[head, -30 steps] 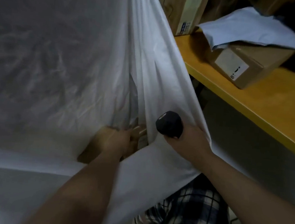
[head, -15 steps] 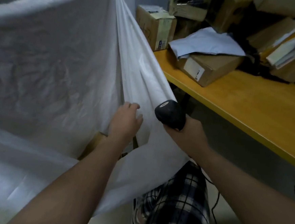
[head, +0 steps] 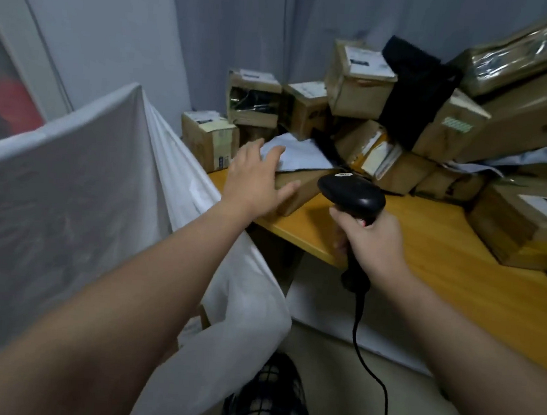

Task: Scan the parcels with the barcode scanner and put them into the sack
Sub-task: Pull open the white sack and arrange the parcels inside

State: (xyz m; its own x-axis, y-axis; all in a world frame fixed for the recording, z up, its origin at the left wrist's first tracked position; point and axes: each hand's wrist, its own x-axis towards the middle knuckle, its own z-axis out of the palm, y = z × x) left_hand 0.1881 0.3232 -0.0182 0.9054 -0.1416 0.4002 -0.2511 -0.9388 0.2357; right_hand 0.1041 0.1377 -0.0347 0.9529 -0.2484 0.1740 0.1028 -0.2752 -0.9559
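A big white sack (head: 70,198) stands open on the left, beside the yellow table (head: 458,254). My left hand (head: 254,179) hovers with fingers spread over a flat cardboard parcel (head: 299,189) at the table's near left corner, holding nothing. A pale grey mailer bag (head: 299,155) lies on that parcel. My right hand (head: 371,241) grips the handle of the black barcode scanner (head: 351,194), whose head points toward the parcels. The scanner's cable (head: 362,352) hangs down to the floor.
A heap of several cardboard parcels (head: 403,126) fills the back and right of the table, with a black bag (head: 415,90) among them. A large box (head: 523,223) sits at the right edge. Grey walls close the corner behind. My checked trousers (head: 267,400) show below.
My left hand left the sack's edge and moved up and right over the table's nearest parcel. The right hand let the sack go and raised the scanner. The view swung up toward the table.
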